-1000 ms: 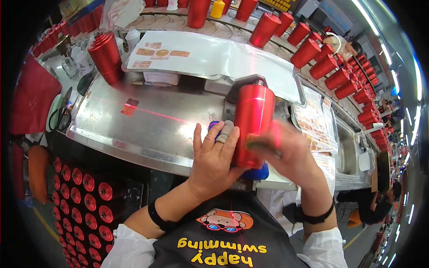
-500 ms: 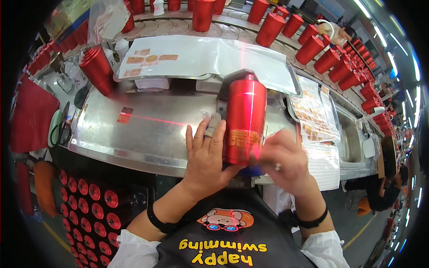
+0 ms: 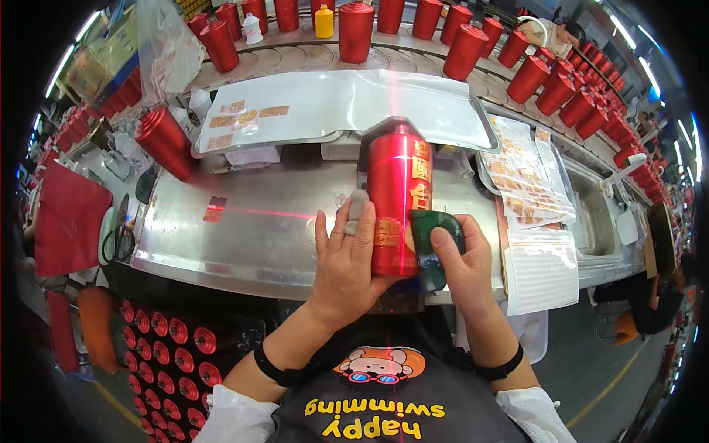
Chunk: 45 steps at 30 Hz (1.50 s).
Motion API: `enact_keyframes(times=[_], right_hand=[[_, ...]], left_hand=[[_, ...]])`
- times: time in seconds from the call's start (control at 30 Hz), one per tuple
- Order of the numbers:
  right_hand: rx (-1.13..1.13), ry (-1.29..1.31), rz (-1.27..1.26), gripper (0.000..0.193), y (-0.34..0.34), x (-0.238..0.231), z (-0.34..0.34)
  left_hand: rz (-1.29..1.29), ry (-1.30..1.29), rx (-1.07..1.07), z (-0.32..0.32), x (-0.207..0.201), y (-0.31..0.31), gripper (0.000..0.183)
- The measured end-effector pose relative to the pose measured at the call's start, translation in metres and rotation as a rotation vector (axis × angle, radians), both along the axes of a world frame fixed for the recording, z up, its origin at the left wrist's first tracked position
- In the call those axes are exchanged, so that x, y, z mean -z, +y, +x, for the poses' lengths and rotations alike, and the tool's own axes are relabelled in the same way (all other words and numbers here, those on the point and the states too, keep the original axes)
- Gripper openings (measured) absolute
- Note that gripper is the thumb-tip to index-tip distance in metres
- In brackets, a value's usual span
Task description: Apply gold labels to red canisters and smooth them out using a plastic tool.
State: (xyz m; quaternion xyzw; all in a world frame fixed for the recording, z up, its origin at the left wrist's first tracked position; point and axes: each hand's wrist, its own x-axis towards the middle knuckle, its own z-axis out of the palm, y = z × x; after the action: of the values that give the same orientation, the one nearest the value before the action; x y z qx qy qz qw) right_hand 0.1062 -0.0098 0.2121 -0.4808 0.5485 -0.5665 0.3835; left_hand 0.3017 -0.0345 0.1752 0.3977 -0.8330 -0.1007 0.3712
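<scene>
A glossy red bottle [image 3: 388, 166] with gold characters lies along a dark rest, its neck pointing away from me. My left hand [image 3: 343, 258] steadies its left side, fingers along the wall and thumb near the base. One finger wears grey covers. In my right hand [image 3: 470, 255] is a dark green flat scraper [image 3: 445, 225], pinched between thumb and fingers, its edge against the bottle's lower right side. A red laser line runs down the bottle. A small red-and-gold decal piece [image 3: 215, 209] lies on the metal bench [image 3: 258, 196] to the left.
Beyond the bottle, a tray [image 3: 332, 103] carries a white sheet with gold decals. More decal sheets [image 3: 528, 173] lie right, beside a sink [image 3: 598, 214]. Another red bottle [image 3: 164, 140] leans at left, near scissors [image 3: 118, 240]. Red bottles line the conveyor [image 3: 288, 52]; several fill a crate lower left.
The bottle has turned, bringing a column of gold characters into sight. My right hand, blurred before at the bottle's lower right, now shows the green scraper against it. The conveyor bottles have shifted.
</scene>
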Motion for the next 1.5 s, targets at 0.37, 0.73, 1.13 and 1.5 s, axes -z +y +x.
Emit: enact_keyframes(times=[0.37,0.73,1.13,1.5], right_hand=[[0.026,-0.022,-0.04,0.022,0.001,0.003,0.014],[0.018,-0.121,0.031,0.026,-0.001,0.019,-0.002],[-0.048,-0.314,-0.054,0.024,0.003,0.012,0.004],[-0.023,-0.311,-0.009,0.022,0.004,0.014,0.0]], left_hand=[[-0.213,-0.128,0.092,-0.002,-0.018,0.006,0.083],[-0.274,-0.069,0.041,-0.005,-0.016,0.006,0.073],[-0.157,-0.031,0.056,0.0,-0.016,0.006,0.09],[-0.118,0.02,0.039,0.0,-0.015,0.005,0.087]])
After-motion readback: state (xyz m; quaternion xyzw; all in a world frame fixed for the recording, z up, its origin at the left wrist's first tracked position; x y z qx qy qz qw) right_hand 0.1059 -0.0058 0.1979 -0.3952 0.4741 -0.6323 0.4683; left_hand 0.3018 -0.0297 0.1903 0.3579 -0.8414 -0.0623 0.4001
